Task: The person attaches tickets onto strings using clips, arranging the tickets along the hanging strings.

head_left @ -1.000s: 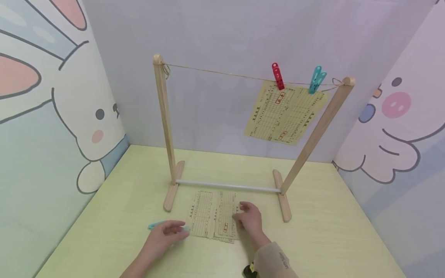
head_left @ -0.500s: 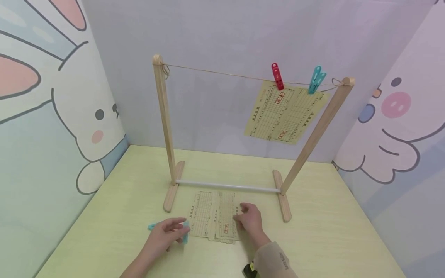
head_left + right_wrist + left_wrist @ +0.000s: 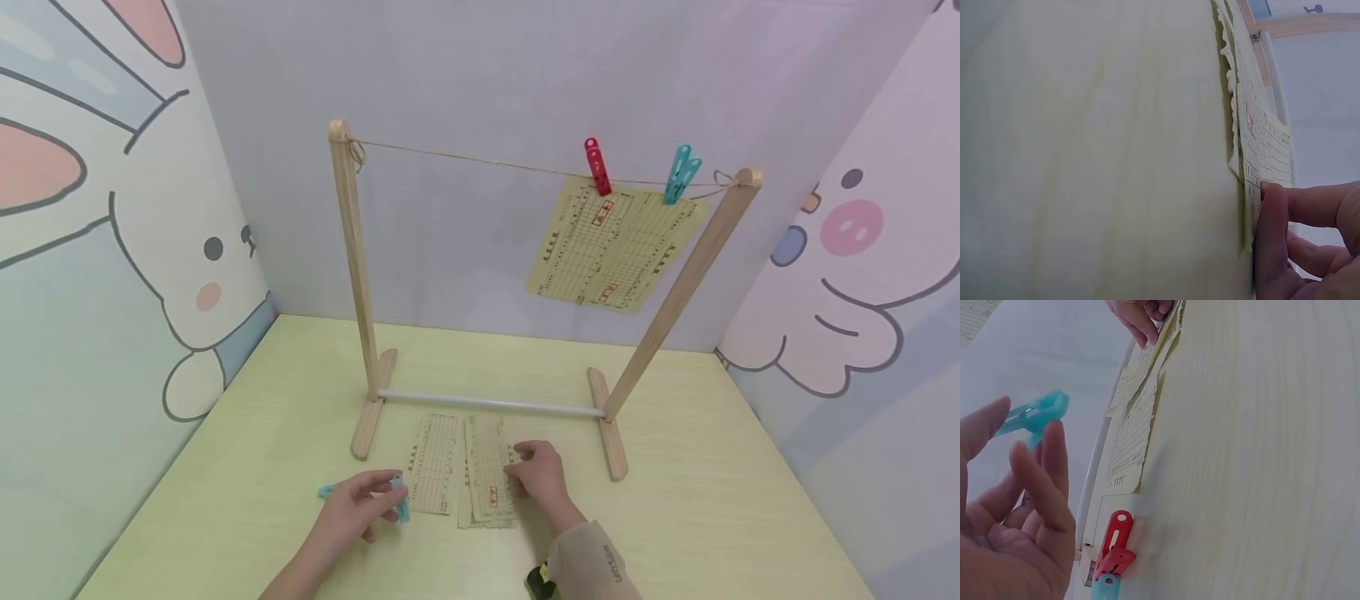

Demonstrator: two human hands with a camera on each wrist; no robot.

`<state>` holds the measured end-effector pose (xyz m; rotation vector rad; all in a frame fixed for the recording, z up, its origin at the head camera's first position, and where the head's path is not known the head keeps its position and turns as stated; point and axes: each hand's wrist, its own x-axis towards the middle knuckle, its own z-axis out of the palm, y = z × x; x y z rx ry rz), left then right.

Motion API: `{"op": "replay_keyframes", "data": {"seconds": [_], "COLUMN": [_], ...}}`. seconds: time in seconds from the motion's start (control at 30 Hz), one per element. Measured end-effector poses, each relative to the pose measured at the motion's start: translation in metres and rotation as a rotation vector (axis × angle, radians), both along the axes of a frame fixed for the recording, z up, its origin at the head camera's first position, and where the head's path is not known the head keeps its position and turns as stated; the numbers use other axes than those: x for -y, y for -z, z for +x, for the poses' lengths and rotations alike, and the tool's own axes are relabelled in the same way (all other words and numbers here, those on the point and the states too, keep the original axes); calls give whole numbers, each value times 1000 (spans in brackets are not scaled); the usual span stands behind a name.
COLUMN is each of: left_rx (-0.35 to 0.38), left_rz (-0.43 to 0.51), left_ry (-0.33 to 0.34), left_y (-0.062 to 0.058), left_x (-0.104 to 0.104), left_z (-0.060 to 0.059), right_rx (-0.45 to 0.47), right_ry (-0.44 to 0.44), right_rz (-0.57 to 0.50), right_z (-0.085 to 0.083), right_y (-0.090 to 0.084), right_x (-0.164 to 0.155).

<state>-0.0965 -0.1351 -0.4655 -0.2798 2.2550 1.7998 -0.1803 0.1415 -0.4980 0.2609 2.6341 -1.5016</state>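
- Yellow printed paper slips: a small stack lying flat on the pale green bench, just in front of the rack's white crossbar. One slip lies a little apart to the left of the rest.
- Your right hand: fingertips curl onto the right edge of the stack, pinching or lifting the top slip. The step in hand looks like separating one slip from the pile.
- Your left hand: holds a turquoise plastic clothes peg between thumb and fingers, just left of the slips.
- Next move, as a judgement: it calls for a clean single-sheet lift, then carrying slip and peg up to the line together.
- Wooden drying rack with twine line: stands just behind the slips. The left and middle stretch of line is bare.
- Hung yellow sheet: held at the right end of the line by a red peg and a turquoise peg.
- Spare pegs: a red one and a second turquoise one lie on the bench by your left hand.
- In the way: the crossbar sits near the slips, and thin sheets may cling together.
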Motion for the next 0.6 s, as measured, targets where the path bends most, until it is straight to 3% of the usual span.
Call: {"op": "replay_keyframes", "data": {"seconds": [0.33, 0.6], "left_rx": [-22, -12], "left_rz": [29, 14], "left_ry": [38, 24], "left_y": [0, -1], "left_x": [2, 0], "left_z": [1, 0], "right_rx": [5, 4], "right_ry": [-19, 4], "right_rz": [-50, -92], "right_z": [1, 3], "right_y": [0, 1], "right_x": [-3, -2]}}
